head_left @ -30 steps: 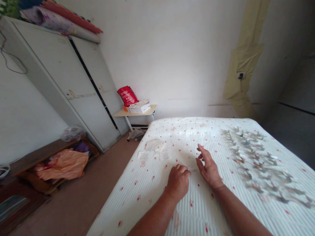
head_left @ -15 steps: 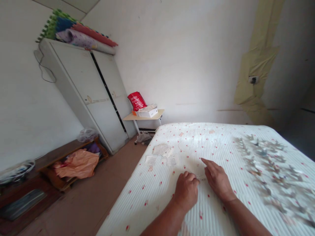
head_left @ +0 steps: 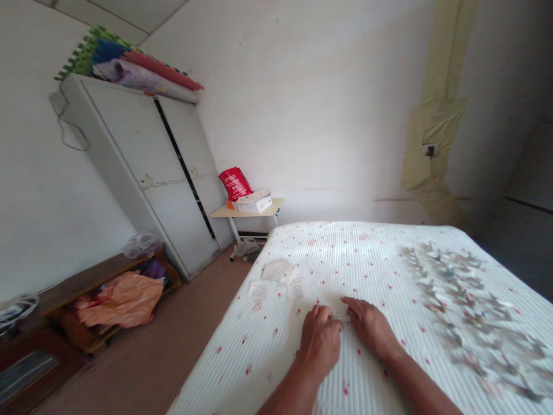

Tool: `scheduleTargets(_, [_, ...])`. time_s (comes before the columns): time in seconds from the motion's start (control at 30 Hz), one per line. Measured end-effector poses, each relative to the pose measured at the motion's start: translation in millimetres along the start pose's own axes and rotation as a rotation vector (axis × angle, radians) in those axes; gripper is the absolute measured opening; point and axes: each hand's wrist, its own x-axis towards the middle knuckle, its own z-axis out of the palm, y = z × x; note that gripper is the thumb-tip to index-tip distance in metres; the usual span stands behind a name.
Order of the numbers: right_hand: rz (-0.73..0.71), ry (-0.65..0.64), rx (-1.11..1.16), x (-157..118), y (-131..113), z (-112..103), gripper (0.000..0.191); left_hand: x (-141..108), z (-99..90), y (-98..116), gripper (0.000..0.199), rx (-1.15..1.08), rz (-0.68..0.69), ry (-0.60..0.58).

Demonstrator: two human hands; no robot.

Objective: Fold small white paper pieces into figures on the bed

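On the white quilted bed cover (head_left: 242, 369), my two hands work close together at a small piece of paper (head_left: 341, 318). My left hand (head_left: 320, 339) is curled, its thumb and fingers closed on the paper's left side. From the right, my right hand (head_left: 372, 328) reaches the paper with its index finger extended and its thumb tucked beneath; its grip is partly hidden. Most of the paper is covered by the fingers. Beyond them lie printed paper pieces (head_left: 296, 289), with more in a loose pile (head_left: 280, 269).
Many small folded paper figures (head_left: 469, 297) spread over the bed's right side. A small table (head_left: 220, 212) behind the bed holds a red bag (head_left: 235, 183) and a white box (head_left: 258, 205). To the left stand a grey cabinet (head_left: 125, 144) and a low wooden bench (head_left: 99, 276).
My right hand has come closer to my left, and its fingers now meet the paper. The camera view has shifted slightly, moving the room a little left and down.
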Motion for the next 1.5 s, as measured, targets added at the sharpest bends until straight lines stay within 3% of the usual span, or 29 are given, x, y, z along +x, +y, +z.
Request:
scheduleTargets(0.43, [0.084,-0.089,0.041,-2,-9,-13,0.041,2,-8.0,4,0.01,0.058,-0.002,-0.019])
scheduleTargets(0.8, [0.072,-0.206,0.105,-3,-19,-21,0.043,2,-3.6,7,0.026,0.089,-0.057,-0.003])
scheduleTargets(1.07, [0.099,-0.164,0.177,-3,-10,-20,0.038,5,-1.2,10,0.011,0.131,-0.058,0.03])
scheduleTargets(1.13, [0.047,-0.089,0.198,-1,-3,-17,0.037,4,-2.3,11,0.011,0.132,-0.052,0.035])
scheduleTargets(1.27, [-0.209,0.072,0.297,3,8,-4,0.049,2,-4.2,11,0.018,0.133,-0.033,0.038])
scheduleTargets(1.37, [-0.31,0.071,0.365,6,8,5,0.05,2,-4.5,11,0.024,0.142,-0.02,0.034])
scheduleTargets(1.5, [-0.273,-0.027,0.347,7,1,8,0.051,3,-4.7,11,0.019,0.165,-0.018,0.035])
